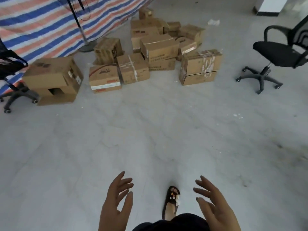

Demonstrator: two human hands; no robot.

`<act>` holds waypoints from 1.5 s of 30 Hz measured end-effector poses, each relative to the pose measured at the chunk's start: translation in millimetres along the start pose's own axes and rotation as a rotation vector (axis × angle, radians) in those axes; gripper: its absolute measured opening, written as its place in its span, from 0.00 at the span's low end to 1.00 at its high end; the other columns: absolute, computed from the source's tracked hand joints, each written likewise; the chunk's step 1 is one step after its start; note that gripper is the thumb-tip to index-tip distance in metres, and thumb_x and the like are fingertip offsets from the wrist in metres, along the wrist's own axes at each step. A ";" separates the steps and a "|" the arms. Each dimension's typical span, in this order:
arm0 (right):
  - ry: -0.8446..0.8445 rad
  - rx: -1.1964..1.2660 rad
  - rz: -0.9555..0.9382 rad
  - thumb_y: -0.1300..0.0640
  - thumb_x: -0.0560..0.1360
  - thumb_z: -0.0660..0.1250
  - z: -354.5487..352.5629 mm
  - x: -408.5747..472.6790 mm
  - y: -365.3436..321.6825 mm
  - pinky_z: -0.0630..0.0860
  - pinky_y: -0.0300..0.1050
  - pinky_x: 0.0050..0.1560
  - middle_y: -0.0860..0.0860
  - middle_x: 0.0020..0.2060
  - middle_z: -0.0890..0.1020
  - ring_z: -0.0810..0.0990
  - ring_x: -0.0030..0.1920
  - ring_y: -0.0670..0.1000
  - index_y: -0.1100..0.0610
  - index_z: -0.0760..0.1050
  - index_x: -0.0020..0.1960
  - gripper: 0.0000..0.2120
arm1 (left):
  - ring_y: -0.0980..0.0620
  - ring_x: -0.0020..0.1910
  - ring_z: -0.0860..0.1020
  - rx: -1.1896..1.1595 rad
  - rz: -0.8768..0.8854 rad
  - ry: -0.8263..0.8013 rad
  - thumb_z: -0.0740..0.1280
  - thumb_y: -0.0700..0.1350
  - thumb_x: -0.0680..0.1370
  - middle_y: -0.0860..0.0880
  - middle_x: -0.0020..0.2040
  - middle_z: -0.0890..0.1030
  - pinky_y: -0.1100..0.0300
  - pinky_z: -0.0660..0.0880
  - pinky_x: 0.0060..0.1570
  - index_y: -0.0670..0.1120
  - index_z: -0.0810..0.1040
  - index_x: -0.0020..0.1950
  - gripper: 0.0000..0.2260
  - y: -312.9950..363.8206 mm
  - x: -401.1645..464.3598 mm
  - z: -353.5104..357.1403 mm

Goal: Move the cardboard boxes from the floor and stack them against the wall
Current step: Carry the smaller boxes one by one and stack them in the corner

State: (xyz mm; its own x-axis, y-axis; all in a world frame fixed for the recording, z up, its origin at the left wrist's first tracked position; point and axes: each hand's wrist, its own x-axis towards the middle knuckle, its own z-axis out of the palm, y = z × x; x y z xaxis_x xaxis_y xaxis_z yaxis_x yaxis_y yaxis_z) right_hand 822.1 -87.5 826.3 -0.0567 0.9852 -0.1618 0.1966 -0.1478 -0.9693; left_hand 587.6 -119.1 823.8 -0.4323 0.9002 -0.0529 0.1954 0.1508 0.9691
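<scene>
Cardboard boxes (159,47): at least a dozen, exact count unclear at the rear. Office chairs (275,54): two. Hands (116,204): two. Sandalled foot (171,202): one. Tarp (41,22): one.

head cam, looks fwd+down; floor (150,130) near, boxes (158,47) far.

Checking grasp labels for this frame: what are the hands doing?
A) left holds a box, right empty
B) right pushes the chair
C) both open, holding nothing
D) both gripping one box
C: the left hand and right hand are spread open over bare floor, and the boxes lie far ahead, untouched.
</scene>
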 end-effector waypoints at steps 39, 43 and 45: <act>0.612 0.054 0.130 0.61 0.77 0.62 -335.4 850.9 -63.5 0.77 0.47 0.54 0.42 0.55 0.80 0.81 0.54 0.44 0.36 0.68 0.59 0.21 | 0.60 0.52 0.79 0.062 0.053 -0.385 0.63 0.34 0.77 0.62 0.52 0.79 0.73 0.74 0.49 0.74 0.71 0.54 0.30 181.2 751.5 602.5; 0.583 0.007 0.124 0.58 0.77 0.63 -409.7 946.5 -81.1 0.76 0.48 0.54 0.37 0.55 0.79 0.80 0.55 0.44 0.34 0.69 0.59 0.19 | 0.60 0.51 0.80 0.017 0.030 -0.328 0.65 0.36 0.76 0.62 0.52 0.80 0.72 0.74 0.49 0.74 0.72 0.53 0.28 214.3 805.2 685.7; 0.542 -0.014 0.145 0.57 0.77 0.63 -433.7 992.5 -83.6 0.76 0.48 0.55 0.36 0.55 0.79 0.80 0.55 0.44 0.33 0.69 0.59 0.19 | 0.60 0.51 0.80 0.016 0.006 -0.305 0.66 0.41 0.75 0.62 0.51 0.80 0.72 0.75 0.49 0.76 0.71 0.52 0.25 221.3 829.7 717.5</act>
State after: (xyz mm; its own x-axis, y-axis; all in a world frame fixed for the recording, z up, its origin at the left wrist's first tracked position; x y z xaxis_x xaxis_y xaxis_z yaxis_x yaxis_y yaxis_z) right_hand 1174.0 940.3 827.1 0.4825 0.8590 -0.1710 0.1778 -0.2873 -0.9412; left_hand 903.7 954.3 821.5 -0.1476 0.9818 -0.1198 0.2121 0.1497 0.9657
